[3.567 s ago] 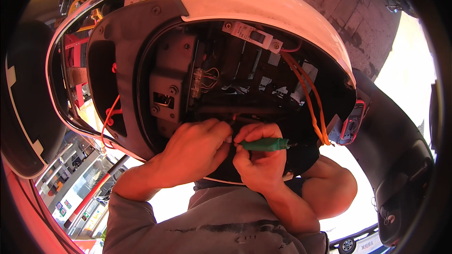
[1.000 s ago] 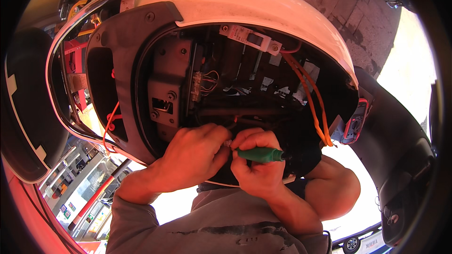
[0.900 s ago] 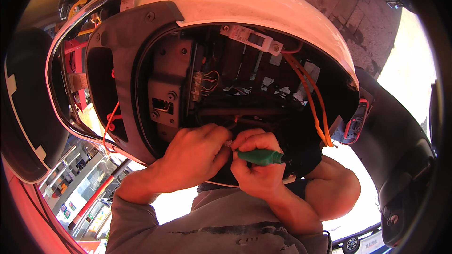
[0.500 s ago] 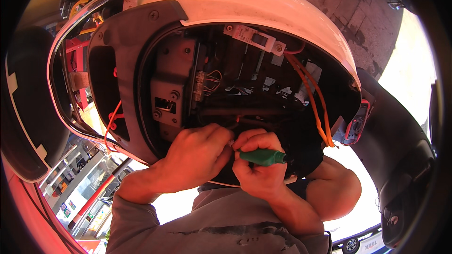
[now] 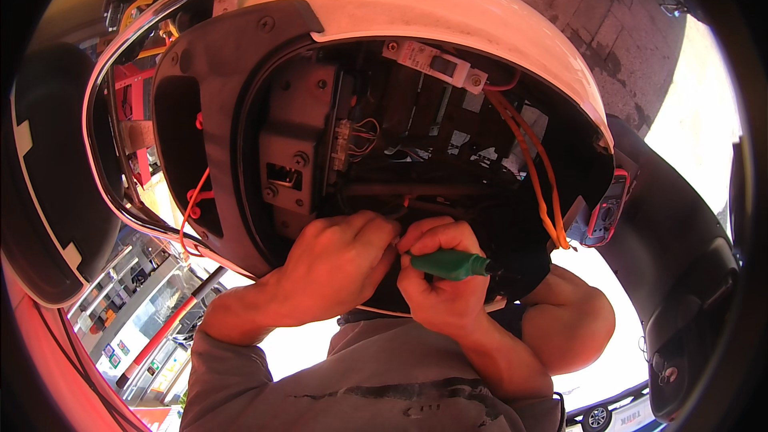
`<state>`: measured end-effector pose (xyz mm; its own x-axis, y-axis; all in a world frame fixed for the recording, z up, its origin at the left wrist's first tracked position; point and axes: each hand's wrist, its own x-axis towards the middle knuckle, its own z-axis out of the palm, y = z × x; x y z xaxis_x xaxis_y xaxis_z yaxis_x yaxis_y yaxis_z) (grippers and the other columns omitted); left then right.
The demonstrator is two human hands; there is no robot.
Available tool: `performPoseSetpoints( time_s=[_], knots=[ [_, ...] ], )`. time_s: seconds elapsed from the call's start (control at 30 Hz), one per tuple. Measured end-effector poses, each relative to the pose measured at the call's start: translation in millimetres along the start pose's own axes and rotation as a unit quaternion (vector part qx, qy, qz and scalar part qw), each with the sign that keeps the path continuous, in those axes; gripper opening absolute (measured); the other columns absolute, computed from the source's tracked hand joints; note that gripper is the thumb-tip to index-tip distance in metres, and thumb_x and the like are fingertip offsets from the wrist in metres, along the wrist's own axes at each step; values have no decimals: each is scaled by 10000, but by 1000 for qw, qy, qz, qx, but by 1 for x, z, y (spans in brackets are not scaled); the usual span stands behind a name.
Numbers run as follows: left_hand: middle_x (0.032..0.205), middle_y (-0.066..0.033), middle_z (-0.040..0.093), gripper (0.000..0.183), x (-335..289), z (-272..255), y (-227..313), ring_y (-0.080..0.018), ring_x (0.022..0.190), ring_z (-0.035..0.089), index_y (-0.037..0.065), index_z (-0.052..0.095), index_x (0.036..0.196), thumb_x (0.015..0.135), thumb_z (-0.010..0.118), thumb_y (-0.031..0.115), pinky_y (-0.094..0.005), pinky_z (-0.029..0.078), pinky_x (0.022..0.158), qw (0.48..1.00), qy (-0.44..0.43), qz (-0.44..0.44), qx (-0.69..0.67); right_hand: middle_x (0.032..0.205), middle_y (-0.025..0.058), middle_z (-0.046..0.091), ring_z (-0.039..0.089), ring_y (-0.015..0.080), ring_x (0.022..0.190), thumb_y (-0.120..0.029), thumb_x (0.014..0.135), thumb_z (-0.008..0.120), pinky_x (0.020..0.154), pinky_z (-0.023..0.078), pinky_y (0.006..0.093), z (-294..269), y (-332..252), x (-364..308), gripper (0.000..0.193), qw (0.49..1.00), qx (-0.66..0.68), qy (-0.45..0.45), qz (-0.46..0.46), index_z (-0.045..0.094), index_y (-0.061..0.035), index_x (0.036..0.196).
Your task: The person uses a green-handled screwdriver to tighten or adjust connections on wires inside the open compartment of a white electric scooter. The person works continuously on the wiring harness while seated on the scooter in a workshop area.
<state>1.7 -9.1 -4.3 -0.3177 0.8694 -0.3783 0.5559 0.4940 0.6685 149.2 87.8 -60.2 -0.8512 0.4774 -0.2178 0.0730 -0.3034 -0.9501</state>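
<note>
Green-handled screwdriver (image 5: 450,264) in closed right hand (image 5: 438,288), left hand (image 5: 340,260) touching.

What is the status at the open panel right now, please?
Right hand gripping green tool. Left hand beside it, fingers at the wiring. Orange wires hang to the right. Contact point hidden.

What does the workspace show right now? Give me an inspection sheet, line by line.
Surface: white scooter body with its dark inner compartment open.
Job's things: green-handled tool, gripped in a fist, tip hidden.
Clutter: red multimeter at the compartment's right edge; white breaker mounted at the top.
Grippers: left hand closed at the compartment's lower edge, what it holds hidden; right hand shut on the tool; the hands touch.
Cables: orange wires run down the right side; red wire on the left.
Surroundings: paved ground; black seat.
</note>
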Motion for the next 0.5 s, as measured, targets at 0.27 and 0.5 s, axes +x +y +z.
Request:
performPoseSetpoints(
  time_s=[0.27, 0.5],
  knots=[
    [874, -178, 672, 217, 2, 0, 1, -397, 721, 689, -14, 637, 996, 793, 712, -20, -445, 563, 590, 1000, -1, 1, 0, 1041, 150, 630, 640, 149, 896, 196, 804, 639, 778, 520, 255, 0, -1, 0, 354, 999, 24, 10, 21, 497, -23, 1043],
    [915, -176, 681, 226, 4, -3, 1, -401, 759, 692, -11, 642, 1017, 800, 705, -19, -449, 571, 632, 1000, -18, -2, -3, 1041, 147, 636, 645, 146, 898, 198, 803, 641, 772, 520, 255, 0, 0, 1, 355, 1000, 25, 5, 14, 504, -26, 1043]
  ],
)
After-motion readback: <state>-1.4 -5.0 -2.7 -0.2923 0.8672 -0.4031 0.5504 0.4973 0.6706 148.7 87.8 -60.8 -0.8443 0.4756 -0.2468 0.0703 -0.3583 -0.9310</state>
